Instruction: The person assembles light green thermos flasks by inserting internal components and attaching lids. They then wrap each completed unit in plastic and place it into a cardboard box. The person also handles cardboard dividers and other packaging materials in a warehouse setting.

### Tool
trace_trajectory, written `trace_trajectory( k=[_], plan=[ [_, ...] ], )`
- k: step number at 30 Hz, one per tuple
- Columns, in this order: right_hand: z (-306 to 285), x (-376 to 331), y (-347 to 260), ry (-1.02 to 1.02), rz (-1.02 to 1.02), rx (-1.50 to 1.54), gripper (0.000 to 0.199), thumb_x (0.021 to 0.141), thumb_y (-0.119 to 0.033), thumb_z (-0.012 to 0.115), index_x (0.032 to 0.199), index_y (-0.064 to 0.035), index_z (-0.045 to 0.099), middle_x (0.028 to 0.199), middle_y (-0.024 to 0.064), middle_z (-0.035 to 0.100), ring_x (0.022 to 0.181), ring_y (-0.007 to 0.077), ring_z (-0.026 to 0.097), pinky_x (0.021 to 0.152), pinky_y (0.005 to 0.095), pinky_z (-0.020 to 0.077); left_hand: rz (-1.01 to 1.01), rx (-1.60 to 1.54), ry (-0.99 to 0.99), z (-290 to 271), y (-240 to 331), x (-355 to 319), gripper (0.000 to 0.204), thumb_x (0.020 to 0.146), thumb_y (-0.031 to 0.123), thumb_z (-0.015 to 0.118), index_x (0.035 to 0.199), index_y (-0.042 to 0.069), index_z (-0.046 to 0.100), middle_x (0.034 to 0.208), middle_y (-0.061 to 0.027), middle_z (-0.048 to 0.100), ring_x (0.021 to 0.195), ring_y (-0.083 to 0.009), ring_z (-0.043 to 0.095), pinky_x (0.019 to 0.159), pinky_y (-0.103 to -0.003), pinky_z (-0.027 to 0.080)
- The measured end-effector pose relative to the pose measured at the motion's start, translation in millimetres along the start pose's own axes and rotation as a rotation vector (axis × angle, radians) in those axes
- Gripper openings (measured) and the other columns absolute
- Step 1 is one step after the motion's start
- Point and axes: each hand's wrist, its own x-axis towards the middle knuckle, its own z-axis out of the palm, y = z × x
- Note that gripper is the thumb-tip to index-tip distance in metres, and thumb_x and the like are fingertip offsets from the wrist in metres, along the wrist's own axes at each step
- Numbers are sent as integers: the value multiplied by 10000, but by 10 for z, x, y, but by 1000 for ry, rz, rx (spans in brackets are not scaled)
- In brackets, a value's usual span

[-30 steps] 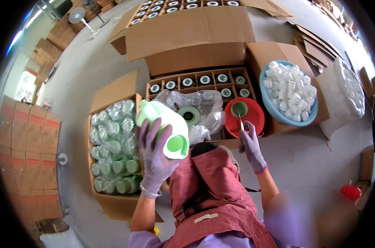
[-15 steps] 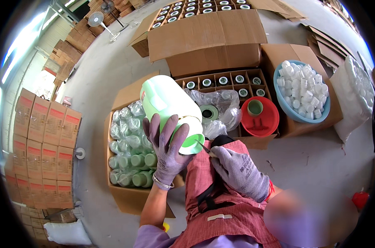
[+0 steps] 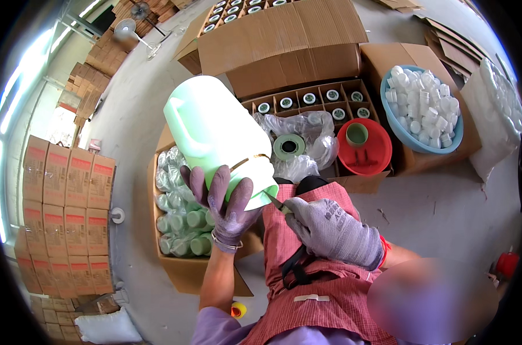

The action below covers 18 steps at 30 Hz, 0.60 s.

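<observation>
Well to the left of a mint-green handled jug, which serves as the landmark, stacked brown cartons are seen. Just below and left of the jug, bagged green cups are packed in an open carton, apparently bagged against scuffing.

The jug itself is held aloft over that carton's right side, its flared rim tipped low and rightward, presumably so that the rim is presented to the blade. It is supported near the collar by the gloved left hand, whose fingers are spread around it; where the thumb lies cannot be told.

At the rim, to the jug's lower right, a small knife is gripped in the closed, gloved right hand, seemingly short for control.

Right of the jug, a green ring is laid on crumpled clear plastic. Farther right come a red basin with a green cup in it, and a blue basin heaped with white caps, likely kept loose for easy picking.
</observation>
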Motion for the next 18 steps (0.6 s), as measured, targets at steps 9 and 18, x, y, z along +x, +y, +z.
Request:
trace_trajectory(
  k=[9, 18],
  plan=[
    [-268, 261, -100, -446, 521, 758, 299, 985, -252, 439, 949, 22, 552, 680, 86, 635, 517, 159, 652, 424, 286, 520, -5, -26, 41, 60, -34, -49, 558, 750, 380, 801, 1190, 194, 513, 1395, -98, 421, 1356, -437, 286, 1106, -618, 253],
    [-186, 304, -56, -516, 532, 1105, 325, 980, -296, 463, 915, 11, 550, 709, 50, 587, 478, 111, 571, 411, 244, 492, -61, -60, 42, 105, -28, -77, 606, 827, 471, 700, 1282, 147, 467, 1439, -149, 386, 1369, -469, 260, 1093, -630, 250]
  ],
)
